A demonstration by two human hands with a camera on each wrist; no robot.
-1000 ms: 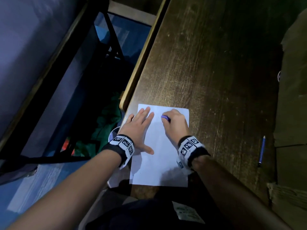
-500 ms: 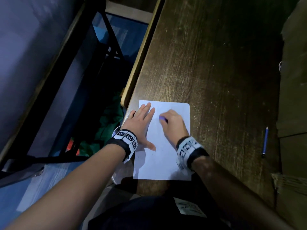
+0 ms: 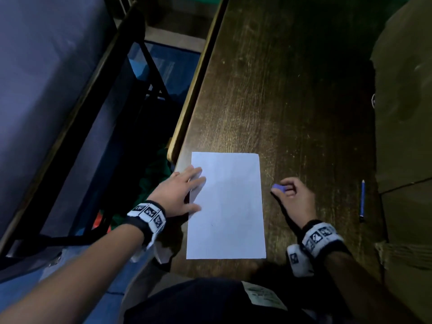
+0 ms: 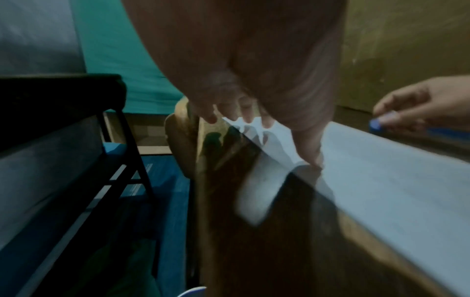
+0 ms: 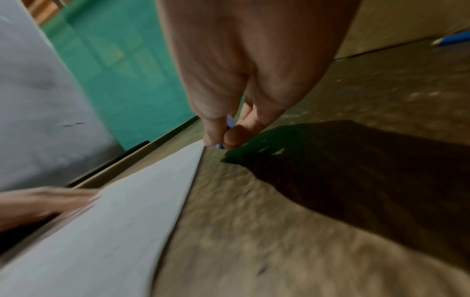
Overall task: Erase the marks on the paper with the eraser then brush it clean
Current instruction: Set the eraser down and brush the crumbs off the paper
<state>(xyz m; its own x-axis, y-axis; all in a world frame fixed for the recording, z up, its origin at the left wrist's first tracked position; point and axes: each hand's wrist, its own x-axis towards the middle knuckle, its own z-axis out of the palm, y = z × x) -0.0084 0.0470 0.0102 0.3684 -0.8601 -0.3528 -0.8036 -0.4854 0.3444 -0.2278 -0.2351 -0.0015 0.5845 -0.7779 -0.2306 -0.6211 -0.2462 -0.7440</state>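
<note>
1 paper [image 3: 228, 206], 1 eraser [image 3: 279, 187], 1 pencil [image 3: 362, 199]

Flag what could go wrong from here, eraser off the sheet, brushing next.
1. The paper lies at the table's left edge, held only by the left hand at its margin; a brush stroke could slide it off.
2. The right hand pinches the eraser; brushing with it in hand may smudge the sheet.

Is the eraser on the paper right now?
No, the right hand pinches the eraser over the bare table, just past the right edge of the paper.
</note>
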